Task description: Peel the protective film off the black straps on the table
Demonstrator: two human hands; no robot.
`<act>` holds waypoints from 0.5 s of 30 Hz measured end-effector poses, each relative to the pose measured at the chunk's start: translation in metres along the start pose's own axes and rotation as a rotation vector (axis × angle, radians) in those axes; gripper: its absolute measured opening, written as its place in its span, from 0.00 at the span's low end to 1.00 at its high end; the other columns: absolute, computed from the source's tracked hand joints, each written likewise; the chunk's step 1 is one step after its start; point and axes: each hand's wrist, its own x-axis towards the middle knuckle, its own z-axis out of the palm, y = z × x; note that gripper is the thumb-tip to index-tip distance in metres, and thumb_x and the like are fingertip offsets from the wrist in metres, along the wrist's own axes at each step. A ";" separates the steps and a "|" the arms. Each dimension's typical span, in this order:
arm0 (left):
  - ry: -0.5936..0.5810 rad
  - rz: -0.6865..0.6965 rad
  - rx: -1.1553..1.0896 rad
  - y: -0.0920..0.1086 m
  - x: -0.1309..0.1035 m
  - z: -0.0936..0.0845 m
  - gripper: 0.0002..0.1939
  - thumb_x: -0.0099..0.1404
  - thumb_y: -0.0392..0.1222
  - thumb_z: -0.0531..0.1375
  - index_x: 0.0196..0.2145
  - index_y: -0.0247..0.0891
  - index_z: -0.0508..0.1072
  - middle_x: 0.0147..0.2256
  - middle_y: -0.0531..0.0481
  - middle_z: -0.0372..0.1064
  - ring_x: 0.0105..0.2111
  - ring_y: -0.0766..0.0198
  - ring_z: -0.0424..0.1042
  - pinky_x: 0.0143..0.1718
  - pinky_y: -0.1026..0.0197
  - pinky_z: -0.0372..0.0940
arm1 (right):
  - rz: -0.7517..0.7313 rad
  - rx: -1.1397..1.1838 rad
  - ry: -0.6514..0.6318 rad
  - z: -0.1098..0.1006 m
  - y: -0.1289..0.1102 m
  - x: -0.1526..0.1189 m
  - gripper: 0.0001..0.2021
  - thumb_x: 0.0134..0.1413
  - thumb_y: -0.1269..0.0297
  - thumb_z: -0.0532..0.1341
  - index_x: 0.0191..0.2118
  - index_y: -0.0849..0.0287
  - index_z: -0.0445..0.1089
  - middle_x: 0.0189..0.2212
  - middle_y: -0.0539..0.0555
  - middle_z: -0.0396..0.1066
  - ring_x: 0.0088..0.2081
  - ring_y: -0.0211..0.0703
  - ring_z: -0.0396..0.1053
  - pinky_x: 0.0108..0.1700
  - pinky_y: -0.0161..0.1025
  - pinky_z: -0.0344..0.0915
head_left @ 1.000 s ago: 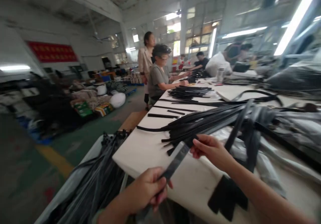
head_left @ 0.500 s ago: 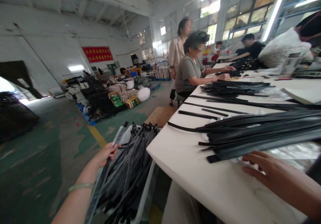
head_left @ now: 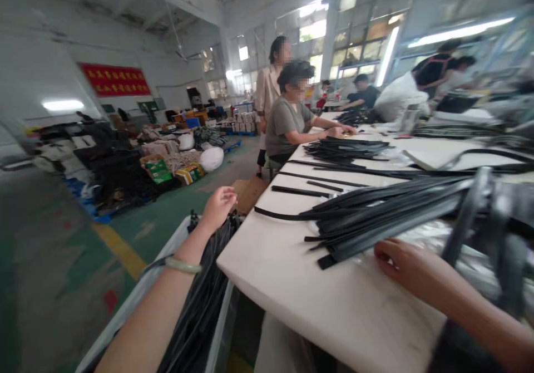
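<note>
My left hand (head_left: 219,207) is raised over a bin (head_left: 225,312) filled with black strips (head_left: 189,306). Its fingers are loosely bent and apart, holding nothing. On the white table, a pile of long black strips (head_left: 387,206) lies partly on clear plastic (head_left: 434,231). My right hand (head_left: 398,259) rests at the near edge of this pile, fingers curled down and thumb close to them. Whatever is between those fingertips is hidden. Blurred dark strips (head_left: 471,217) rise beside the right forearm.
The white table (head_left: 267,261) has its corner close to my left arm. A seated person (head_left: 287,122) works at its far side, with another person (head_left: 267,94) standing behind. A second strip bundle (head_left: 346,149) lies farther back. A cardboard box (head_left: 250,192) stands beyond the bin.
My left hand has let go of the strip it held over the bin and moved right and up. My right hand's fingers have curled in from a spread pose. The view has turned right.
</note>
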 end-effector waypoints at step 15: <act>-0.844 0.386 -0.309 0.133 -0.044 0.214 0.37 0.53 0.34 0.65 0.59 0.45 0.61 0.51 0.43 0.66 0.44 0.55 0.72 0.43 0.53 0.70 | 0.303 1.568 -0.011 -0.038 -0.032 0.013 0.21 0.39 0.57 0.71 0.33 0.60 0.62 0.21 0.49 0.71 0.19 0.36 0.67 0.22 0.31 0.61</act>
